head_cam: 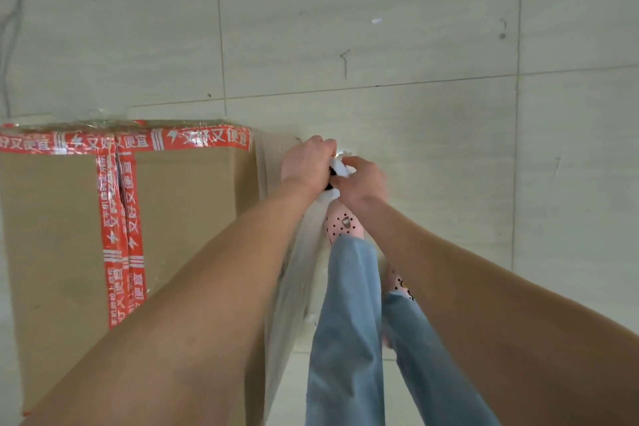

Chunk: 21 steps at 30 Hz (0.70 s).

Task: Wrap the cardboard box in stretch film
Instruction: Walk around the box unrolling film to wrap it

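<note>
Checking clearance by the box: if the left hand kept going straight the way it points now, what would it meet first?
Probably only the tiled floor. The left hand points past the cardboard box corner, gripping the stretch film roll with the right hand; depth is unclear.

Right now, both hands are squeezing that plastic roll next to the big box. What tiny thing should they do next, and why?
Probably carry the stretch film roll onward around the cardboard box's far corner, keeping the film taut. The left hand and right hand both grip the roll just past that corner, and film already stretches along the near side.
</note>
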Tool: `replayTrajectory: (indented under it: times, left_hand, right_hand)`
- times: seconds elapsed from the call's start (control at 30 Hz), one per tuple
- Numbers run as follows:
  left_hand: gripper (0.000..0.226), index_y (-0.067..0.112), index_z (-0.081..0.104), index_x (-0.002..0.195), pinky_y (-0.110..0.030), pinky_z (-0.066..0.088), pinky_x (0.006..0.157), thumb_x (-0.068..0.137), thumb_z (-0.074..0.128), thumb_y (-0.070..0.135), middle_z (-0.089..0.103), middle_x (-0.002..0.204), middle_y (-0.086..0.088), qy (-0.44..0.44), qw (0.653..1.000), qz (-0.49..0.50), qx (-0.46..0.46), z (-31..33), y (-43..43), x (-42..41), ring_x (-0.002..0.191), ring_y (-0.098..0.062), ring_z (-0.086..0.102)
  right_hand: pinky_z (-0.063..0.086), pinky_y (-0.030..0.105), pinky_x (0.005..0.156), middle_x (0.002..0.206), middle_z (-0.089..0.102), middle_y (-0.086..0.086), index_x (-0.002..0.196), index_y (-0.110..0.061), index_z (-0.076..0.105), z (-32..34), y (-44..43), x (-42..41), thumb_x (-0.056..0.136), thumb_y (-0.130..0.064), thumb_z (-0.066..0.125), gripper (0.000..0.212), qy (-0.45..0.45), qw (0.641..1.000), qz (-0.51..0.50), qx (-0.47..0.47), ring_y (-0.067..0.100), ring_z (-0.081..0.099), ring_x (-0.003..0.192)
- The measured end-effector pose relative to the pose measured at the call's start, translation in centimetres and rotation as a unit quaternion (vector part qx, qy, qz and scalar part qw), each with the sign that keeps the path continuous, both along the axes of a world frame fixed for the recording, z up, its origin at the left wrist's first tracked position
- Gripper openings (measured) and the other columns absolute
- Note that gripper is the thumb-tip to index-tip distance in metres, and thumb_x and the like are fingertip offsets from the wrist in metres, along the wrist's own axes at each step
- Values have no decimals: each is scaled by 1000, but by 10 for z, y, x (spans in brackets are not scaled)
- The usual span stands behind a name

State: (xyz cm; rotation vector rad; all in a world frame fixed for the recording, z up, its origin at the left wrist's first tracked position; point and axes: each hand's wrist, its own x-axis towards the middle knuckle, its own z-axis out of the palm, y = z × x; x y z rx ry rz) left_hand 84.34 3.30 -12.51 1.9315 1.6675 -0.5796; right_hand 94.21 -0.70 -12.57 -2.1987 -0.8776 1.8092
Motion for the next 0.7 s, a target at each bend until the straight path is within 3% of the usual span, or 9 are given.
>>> replayTrajectory:
  times: [0.07,0.13,0.2,0.3,0.37,0.5,0.6,0.7]
  left_hand:
    - [19,11,59,102,-31,42,67,84,51,9,60,105,-11,-4,998,60,3,-1,15,-5,95,-31,59]
    - [16,10,60,99,-29,38,66,84,53,12,62,104,-11,-16,988,152,-6,-1,25,-12,97,-29,58]
    - [17,9,59,96,-29,38,65,84,57,20,64,100,-10,-26,974,223,-26,-3,33,-16,93,-28,60]
    - [21,6,60,89,-29,49,61,84,57,26,70,86,-12,-49,950,299,-82,-4,46,-21,69,-25,65]
    - [21,6,58,94,-29,45,62,85,58,24,68,93,-12,-38,960,263,-88,-2,56,-23,75,-28,63]
    - [37,17,53,121,-33,44,75,85,56,14,61,110,-6,-36,995,79,-54,-1,81,-24,106,-28,57]
    - [23,19,63,98,-29,39,65,80,51,11,61,96,-4,-20,996,36,-77,-1,95,-18,92,-27,60]
    - [26,16,66,99,-28,42,65,80,51,10,63,98,-4,-8,997,28,-72,-3,105,-18,91,-26,60]
  right_hand:
    - [46,29,86,131,55,6,137,-18,45,-3,13,1,87,-29,63,55,-15,999,-25,14,24,57,113]
    - [45,29,89,134,52,5,140,-18,39,-5,20,-2,84,-37,66,65,-22,999,-35,11,24,55,116]
    - [50,33,88,126,55,5,139,-19,40,-6,28,-8,81,-37,69,67,-2,998,-68,-13,26,62,105]
    - [56,43,83,95,56,-5,125,-19,53,-7,47,-16,83,-21,65,44,23,989,-145,-15,27,65,92]
    - [57,44,81,86,54,-7,119,-17,57,-7,61,-20,82,-13,62,38,15,990,-142,-11,27,66,90]
    - [57,44,81,88,55,-4,118,-16,59,-5,75,-26,80,-7,58,38,4,994,-107,-19,27,67,88]
    - [57,46,80,93,63,4,108,-13,63,-5,83,-23,79,-6,55,30,-13,996,-85,-17,30,68,87]
    - [57,47,77,97,67,8,103,-12,65,-5,91,-24,77,-6,55,28,-19,997,-69,-13,31,69,85]
